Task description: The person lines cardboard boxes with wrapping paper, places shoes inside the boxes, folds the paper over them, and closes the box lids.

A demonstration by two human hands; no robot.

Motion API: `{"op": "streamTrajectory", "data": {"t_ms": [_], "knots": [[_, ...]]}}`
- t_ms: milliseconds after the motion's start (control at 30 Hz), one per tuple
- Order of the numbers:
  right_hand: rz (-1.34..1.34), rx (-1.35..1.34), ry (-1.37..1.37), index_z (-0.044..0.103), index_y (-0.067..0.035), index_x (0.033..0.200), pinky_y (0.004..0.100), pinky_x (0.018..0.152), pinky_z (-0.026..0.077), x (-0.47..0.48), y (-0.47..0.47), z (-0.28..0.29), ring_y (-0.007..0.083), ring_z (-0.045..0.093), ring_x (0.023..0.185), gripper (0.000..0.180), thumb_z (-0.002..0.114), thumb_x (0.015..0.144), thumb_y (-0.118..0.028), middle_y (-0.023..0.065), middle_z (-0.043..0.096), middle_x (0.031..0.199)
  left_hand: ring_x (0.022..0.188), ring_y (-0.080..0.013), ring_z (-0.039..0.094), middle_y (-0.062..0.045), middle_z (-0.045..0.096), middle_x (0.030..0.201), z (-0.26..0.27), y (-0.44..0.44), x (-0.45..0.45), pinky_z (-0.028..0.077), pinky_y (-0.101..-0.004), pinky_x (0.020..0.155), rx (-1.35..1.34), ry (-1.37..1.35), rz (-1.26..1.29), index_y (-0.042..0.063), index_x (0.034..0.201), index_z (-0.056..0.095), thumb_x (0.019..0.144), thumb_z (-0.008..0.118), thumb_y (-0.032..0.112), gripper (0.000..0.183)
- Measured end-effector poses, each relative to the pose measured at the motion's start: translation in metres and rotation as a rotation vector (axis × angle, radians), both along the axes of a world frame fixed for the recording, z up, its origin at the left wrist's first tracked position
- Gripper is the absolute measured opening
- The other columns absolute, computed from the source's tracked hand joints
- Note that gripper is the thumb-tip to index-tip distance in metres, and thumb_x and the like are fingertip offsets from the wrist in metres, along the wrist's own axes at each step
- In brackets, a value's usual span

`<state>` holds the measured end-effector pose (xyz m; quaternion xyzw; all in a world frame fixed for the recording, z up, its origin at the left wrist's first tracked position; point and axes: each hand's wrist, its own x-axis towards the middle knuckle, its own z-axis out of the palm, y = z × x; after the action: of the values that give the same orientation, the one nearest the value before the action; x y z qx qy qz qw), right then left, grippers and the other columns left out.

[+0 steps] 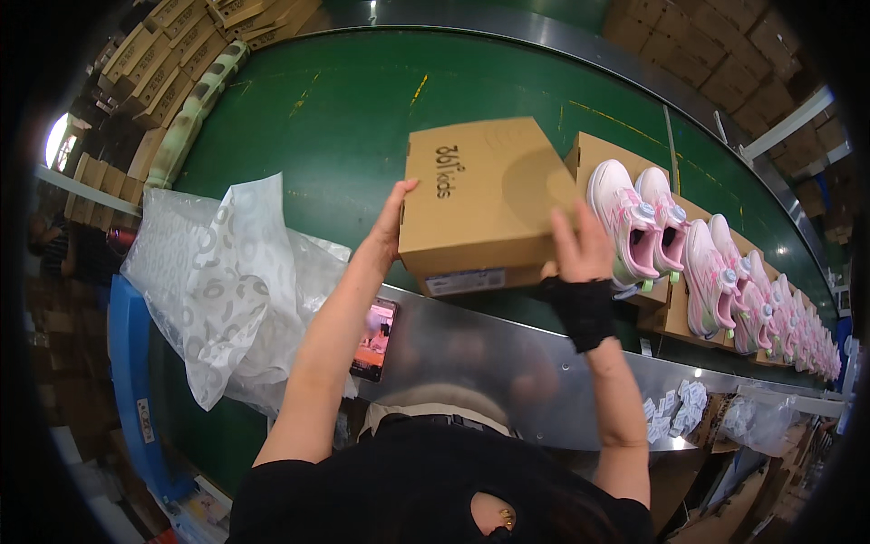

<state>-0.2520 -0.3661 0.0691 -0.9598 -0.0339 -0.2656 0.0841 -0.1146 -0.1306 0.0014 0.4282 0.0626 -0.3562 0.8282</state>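
Observation:
A closed brown cardboard shoebox [486, 183], marked 361 Kids on its lid, sits tilted in front of me. My left hand [389, 228] grips its left side, the fingertips at the lid's edge. At the front right corner is my right hand [581, 245], blurred, with fingers apart and a black wrist support [583, 313] below. The blur hides whether it grips the box or only touches it. A white label [465, 281] shows on the front side. Right of the box, a pair of white and pink children's sneakers [629, 224] rests on another shoebox [598, 153].
More sneakers [710, 279] on boxes line the green conveyor belt [333, 129] to the right. Patterned wrapping paper [238, 306] and a phone [376, 340] lie left. Small white packets [680, 408] sit on the metal ledge [476, 340]. Shoeboxes [160, 61] are stacked far left.

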Motion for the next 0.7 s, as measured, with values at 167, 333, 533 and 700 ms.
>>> {"op": "streamTrajectory", "data": {"t_ms": [167, 333, 533, 700], "knots": [[0.088, -0.029, -0.179, 0.049, -0.01, 0.115, 0.0458, 0.095, 0.028, -0.02, -0.069, 0.009, 0.0326, 0.036, 0.118, 0.06, 0.071, 0.058, -0.016, 0.0166, 0.037, 0.128, 0.09, -0.019, 0.056, -0.01, 0.055, 0.104, 0.072, 0.031, -0.031, 0.047, -0.0317, 0.076, 0.002, -0.206, 0.291, 0.004, 0.115, 0.046, 0.078, 0.049, 0.047, 0.057], [-0.261, -0.131, 0.17, 0.052, -0.016, 0.114, 0.0545, 0.095, 0.022, -0.057, -0.127, -0.012, 0.0336, 0.034, 0.12, 0.059, 0.073, 0.06, -0.03, 0.0173, 0.036, 0.129, 0.085, -0.0155, 0.056, -0.008, 0.056, 0.098, 0.132, 0.13, -0.078, 0.048, -0.0288, 0.073, 0.18, -0.671, 0.592, 0.005, 0.109, 0.05, 0.087, 0.042, 0.034, 0.037], [-0.227, -0.07, 0.381, 0.054, -0.02, 0.111, 0.0589, 0.093, 0.02, -0.044, -0.128, -0.004, 0.0318, 0.04, 0.112, 0.059, 0.069, 0.06, -0.047, 0.0154, 0.045, 0.12, 0.083, -0.0184, 0.057, -0.008, 0.058, 0.094, 0.202, 0.249, -0.202, 0.045, -0.027, 0.074, 1.265, -1.137, 1.159, 0.0, 0.106, 0.05, 0.078, 0.056, 0.022, 0.036], [-0.182, 0.048, 0.541, 0.064, -0.014, 0.093, 0.0376, 0.087, 0.038, -0.019, -0.139, 0.01, 0.0298, 0.05, 0.101, 0.049, 0.067, 0.061, -0.05, 0.0154, 0.055, 0.105, 0.107, -0.0296, 0.047, -0.016, 0.049, 0.114, 0.205, 0.312, -0.289, 0.041, -0.0492, 0.084, 0.105, -0.509, 1.73, 0.005, 0.112, 0.049, 0.068, 0.06, 0.038, 0.056]]}}
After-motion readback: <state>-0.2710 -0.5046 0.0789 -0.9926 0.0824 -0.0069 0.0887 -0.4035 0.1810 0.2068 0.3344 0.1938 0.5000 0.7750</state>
